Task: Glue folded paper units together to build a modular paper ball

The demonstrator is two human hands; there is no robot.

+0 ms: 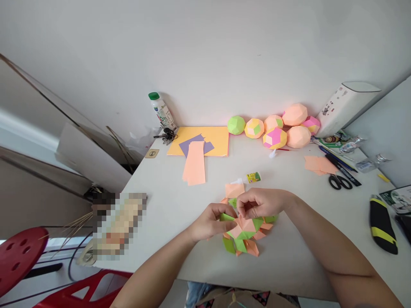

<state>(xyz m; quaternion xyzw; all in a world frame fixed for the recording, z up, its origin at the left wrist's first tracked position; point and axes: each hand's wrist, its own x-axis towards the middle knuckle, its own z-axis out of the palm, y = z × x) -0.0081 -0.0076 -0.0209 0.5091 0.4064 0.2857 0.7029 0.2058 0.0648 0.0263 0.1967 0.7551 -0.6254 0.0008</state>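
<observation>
Both my hands meet over a partly assembled paper model [244, 237] of orange and green folded units, just above the white table [167, 201]. My left hand [210, 222] grips the model's left side with curled fingers. My right hand [258, 203] pinches a folded unit at the model's top. A loose orange paper square [234, 189] lies just behind the hands, and a small glue stick [253, 177] lies beyond it.
Several finished paper balls [276, 126] sit against the wall. A yellow sheet [215, 137] bears purple and orange papers [194, 162]. A bottle [161, 111] and keys [167, 136] lie at the back left. Scissors [339, 182], pens and orange scraps [317, 164] lie right. Red stools [19, 256] stand left.
</observation>
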